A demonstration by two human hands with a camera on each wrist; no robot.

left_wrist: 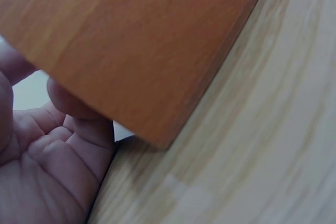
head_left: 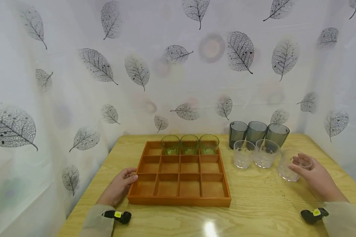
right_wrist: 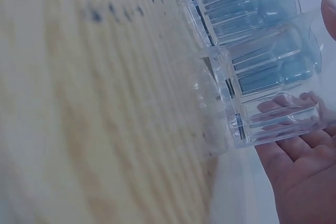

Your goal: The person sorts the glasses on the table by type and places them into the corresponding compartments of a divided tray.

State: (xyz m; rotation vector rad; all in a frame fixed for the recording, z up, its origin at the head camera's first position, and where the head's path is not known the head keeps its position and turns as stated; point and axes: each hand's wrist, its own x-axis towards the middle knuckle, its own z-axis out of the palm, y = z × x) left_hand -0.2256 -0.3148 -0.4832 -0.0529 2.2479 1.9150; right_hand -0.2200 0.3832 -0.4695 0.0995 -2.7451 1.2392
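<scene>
A brown wooden tray (head_left: 178, 200) divided into several compartments lies on the table. Its left wall is touched by my left hand (head_left: 120, 186), thumb and fingertips against it; in the left wrist view the hand (left_wrist: 58, 156) sits by a tray corner, fingertips partly hidden. Three green-tinted glasses (head_left: 190, 144) stand in the tray's back row. At the right, my right hand (head_left: 315, 176) grips a clear glass (head_left: 286, 169) near its rim, thumb on the near side. Beside it stand two other clear glasses (head_left: 243, 158). In the right wrist view the gripped glass (right_wrist: 283, 114) overlaps those behind.
Three dark grey glasses (head_left: 257, 133) stand in a row behind the clear ones. A pale curtain (head_left: 166, 98) with a leaf print hangs along the back and sides of the wooden table (head_left: 255, 210). Small dark marks show on the wood near the clear glasses.
</scene>
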